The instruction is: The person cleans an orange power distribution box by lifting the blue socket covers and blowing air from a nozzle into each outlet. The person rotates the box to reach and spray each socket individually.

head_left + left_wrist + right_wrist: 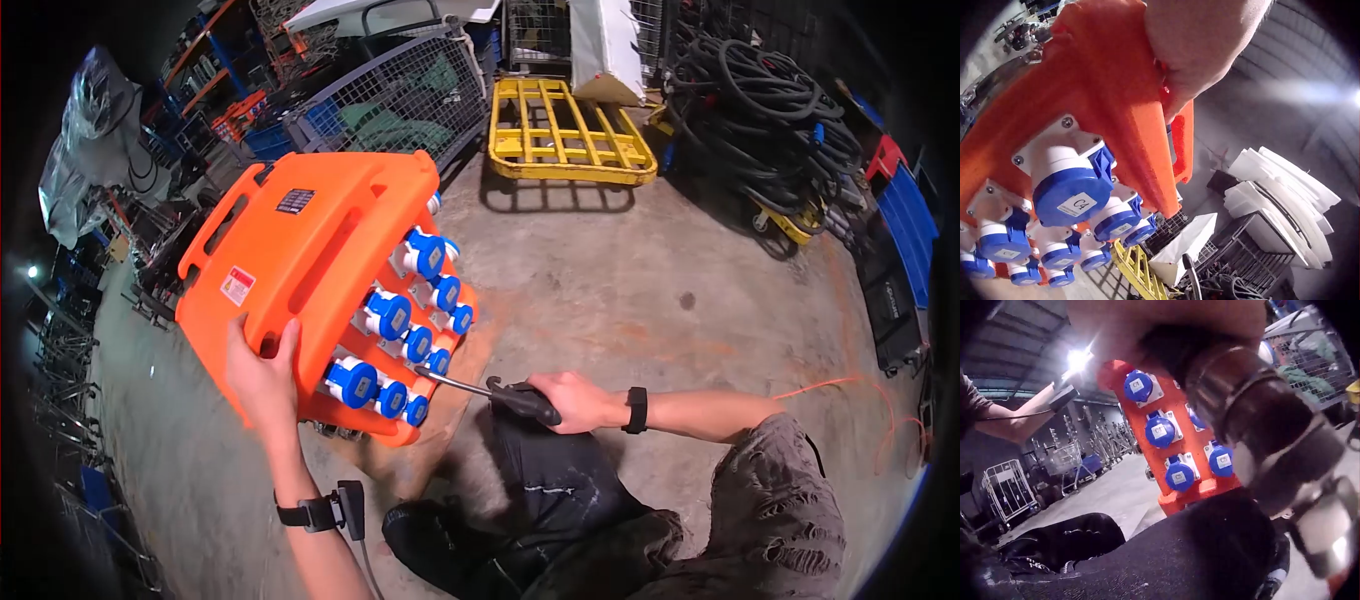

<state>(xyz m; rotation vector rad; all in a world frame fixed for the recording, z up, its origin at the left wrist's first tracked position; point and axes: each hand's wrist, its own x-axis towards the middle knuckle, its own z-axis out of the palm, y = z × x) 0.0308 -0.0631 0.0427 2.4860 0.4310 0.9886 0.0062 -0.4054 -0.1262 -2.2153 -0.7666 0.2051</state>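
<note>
An orange box (330,230) stands tilted at centre-left, rows of blue-capped sockets (388,314) facing right. My left hand (262,378) grips its near edge by a cutout; in the left wrist view the hand (1204,44) curls over the orange edge (1141,119), above a socket labelled C4 (1074,197). My right hand (575,402) holds a black-handled tool (525,401), its metal shaft reaching left to the lower sockets. Whether the tip touches one, I cannot tell. The tool (1241,394) looms blurred below my right hand (1210,315) in the right wrist view.
Beyond the box are a yellow metal frame (570,135) and a mesh cage (410,95). Coiled black cables (765,120) lie at the back right, and a thin orange cord (880,390) at the right. My dark-clothed legs (560,480) are bent close below the tool.
</note>
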